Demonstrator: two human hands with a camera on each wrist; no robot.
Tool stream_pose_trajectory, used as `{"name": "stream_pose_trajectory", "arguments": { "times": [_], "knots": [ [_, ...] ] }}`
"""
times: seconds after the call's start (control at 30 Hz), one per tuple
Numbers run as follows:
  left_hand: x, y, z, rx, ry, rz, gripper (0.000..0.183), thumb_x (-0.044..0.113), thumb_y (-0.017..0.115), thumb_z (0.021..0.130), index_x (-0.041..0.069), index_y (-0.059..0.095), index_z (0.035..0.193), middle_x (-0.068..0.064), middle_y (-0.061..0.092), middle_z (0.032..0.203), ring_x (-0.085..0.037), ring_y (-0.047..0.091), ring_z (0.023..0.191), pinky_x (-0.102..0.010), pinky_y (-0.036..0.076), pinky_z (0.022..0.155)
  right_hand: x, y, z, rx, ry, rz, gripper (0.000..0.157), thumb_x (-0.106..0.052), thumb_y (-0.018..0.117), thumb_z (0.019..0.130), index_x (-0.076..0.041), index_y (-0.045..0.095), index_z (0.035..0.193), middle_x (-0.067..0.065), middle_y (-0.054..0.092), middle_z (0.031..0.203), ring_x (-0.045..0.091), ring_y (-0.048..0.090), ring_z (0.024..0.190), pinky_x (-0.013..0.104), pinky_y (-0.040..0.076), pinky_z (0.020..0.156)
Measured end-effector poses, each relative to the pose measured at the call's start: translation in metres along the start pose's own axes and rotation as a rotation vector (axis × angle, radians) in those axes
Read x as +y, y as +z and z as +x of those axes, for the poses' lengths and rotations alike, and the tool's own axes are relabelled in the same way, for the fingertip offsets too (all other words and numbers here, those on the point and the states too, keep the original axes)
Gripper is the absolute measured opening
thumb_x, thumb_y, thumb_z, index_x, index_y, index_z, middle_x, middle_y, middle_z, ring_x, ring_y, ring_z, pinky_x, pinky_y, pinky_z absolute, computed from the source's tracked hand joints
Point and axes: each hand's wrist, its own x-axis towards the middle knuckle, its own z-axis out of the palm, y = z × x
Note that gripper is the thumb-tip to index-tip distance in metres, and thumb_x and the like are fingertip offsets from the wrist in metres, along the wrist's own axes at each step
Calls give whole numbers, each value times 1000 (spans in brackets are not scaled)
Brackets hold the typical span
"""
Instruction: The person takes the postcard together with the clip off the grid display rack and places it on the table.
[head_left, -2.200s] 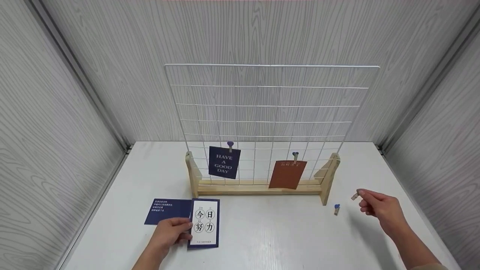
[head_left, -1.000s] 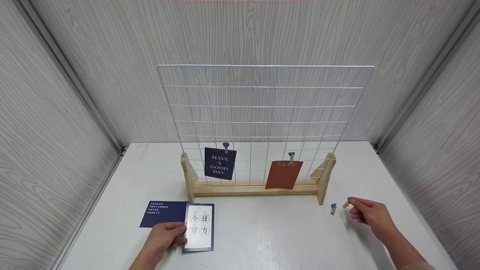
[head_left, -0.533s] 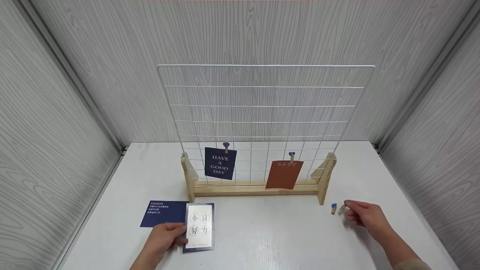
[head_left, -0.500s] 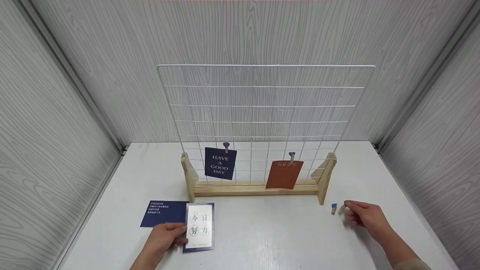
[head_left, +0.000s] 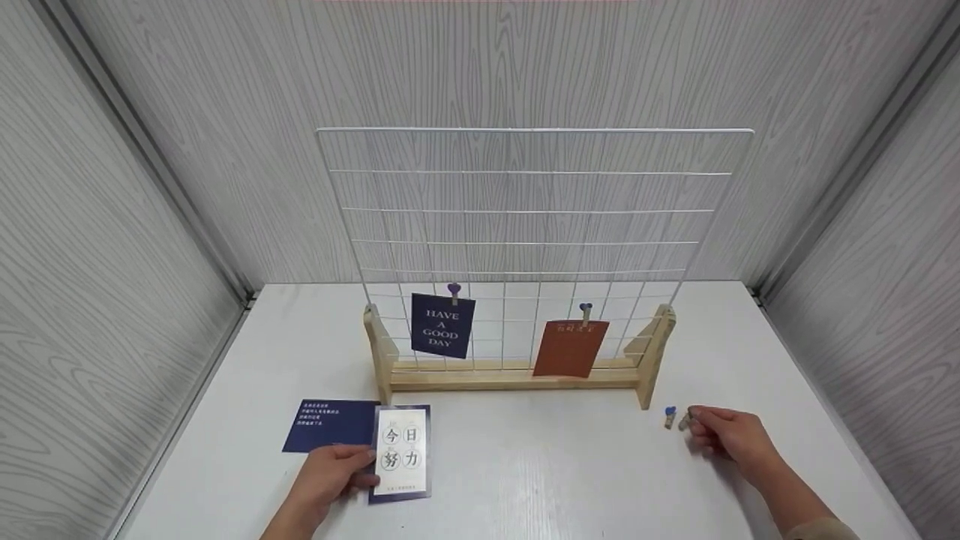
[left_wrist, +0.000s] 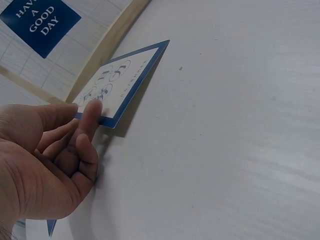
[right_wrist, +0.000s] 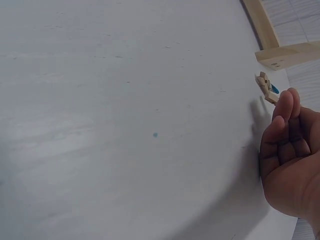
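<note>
My left hand (head_left: pixel 330 474) pinches the left edge of a white card with a navy border (head_left: pixel 402 451) between thumb and finger. In the left wrist view this card (left_wrist: pixel 122 82) is tilted up off the table. At right, my right hand (head_left: pixel 733 441) has thumb and fingertips on a small wooden clothespin (head_left: pixel 685 419), low over the table. Just left of it lies another clothespin with a blue heart (head_left: pixel 670 418). The right wrist view shows curled fingers (right_wrist: pixel 285 132), which partly hide the pins.
A white wire grid (head_left: pixel 536 244) stands in a wooden base (head_left: pixel 517 381). Clothespins hold a navy card (head_left: pixel 442 326) and a rust-red card (head_left: pixel 570 350) on it. Another navy card (head_left: pixel 330 425) lies on the white table (head_left: pixel 540 472), partly behind my left hand.
My right hand has come left and down with its clothespin, now close beside the blue-heart one. My left hand keeps the white card in nearly the same place.
</note>
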Motion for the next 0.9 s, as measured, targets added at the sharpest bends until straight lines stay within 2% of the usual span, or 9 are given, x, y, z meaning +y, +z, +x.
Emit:
{"name": "stream_pose_trajectory", "arguments": {
  "times": [0.37,0.77,0.9],
  "knots": [
    [3,4,1,-9,-30,6,31,13,70,102,-9,71,124,-10,79,87,-17,75,71,-29,46,62,3,1,3,-11,23,22,34,-23,64,108,5,72,127,2,74,83,14,67,72,28,57,64],
    [8,1,-1,-6,-37,28,32,14,68,104,-9,71,126,-9,79,95,-17,75,77,-31,49,67,1,3,4,-10,44,14,41,-27,67,107,7,69,129,4,74,84,16,67,74,30,58,66],
    [7,1,-2,-2,-36,3,32,14,68,104,-9,71,125,-9,79,97,-18,76,78,-31,50,67,1,3,4,-14,47,21,42,-28,68,106,8,69,129,4,74,84,16,68,73,29,58,65]
  ]
}}
